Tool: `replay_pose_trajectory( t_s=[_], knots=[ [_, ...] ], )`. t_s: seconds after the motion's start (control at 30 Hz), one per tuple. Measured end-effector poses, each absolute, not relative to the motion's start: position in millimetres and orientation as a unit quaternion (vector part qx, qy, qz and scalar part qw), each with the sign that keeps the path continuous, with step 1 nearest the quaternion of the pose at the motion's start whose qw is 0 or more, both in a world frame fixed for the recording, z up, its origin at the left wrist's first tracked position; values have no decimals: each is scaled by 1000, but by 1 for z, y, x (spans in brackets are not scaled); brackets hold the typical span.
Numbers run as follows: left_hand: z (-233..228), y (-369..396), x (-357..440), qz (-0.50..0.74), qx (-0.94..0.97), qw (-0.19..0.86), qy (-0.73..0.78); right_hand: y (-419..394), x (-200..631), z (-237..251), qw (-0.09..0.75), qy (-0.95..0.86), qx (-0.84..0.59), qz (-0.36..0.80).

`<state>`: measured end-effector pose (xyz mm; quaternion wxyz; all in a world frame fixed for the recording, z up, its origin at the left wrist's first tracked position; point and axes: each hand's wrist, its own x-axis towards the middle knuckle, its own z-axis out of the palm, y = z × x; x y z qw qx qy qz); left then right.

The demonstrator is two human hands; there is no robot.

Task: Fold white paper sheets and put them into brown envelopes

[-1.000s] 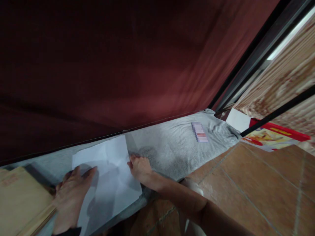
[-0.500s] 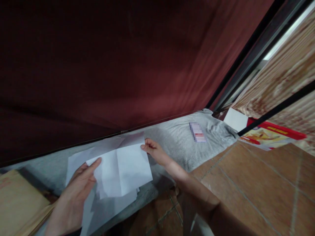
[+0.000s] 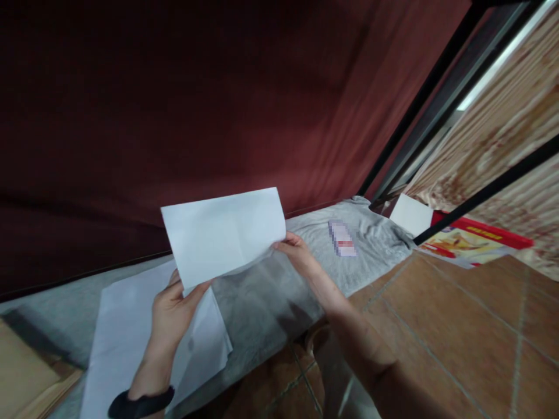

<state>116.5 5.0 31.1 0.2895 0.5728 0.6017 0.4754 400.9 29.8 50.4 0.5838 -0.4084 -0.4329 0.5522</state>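
Head view: left fingers (image 3: 172, 292) and right fingers (image 3: 293, 238) clamp paper (image 3: 225, 238) above grey cloth (image 3: 266, 297) beside maroon curtain (image 3: 218, 122)

Black left wristband (image 3: 141, 404); both hands (image 3: 171, 312) bare

Dim light, red fabric (image 3: 209, 116) darkening leftward, soft shadows on gray cloth (image 3: 257, 297), pixelated patch (image 3: 342, 237)

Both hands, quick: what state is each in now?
Left hand: closed, holding the white paper at lower left.
Right hand: closed, holding the same paper at lower right.
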Motion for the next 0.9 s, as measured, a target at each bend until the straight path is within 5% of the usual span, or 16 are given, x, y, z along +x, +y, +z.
replay_pose_trajectory(
  t_s=[0.23, 0.37, 0.73, 0.9],
  knots=[
    [26, 18, 130, 415, 714, 252, 504, 36, 433, 46, 542, -599, -440, 391],
    [3, 22, 128, 364, 781, 271, 429, 37, 448, 25, 481, -644, -445, 393],
    [-33, 0, 140, 200, 861, 268, 383, -7, 489, -6, 164, -853, -466, 168],
    [-43, -6, 137, 177, 870, 245, 389, -29, 491, -11, 107, -877, -438, 166]
  ],
)
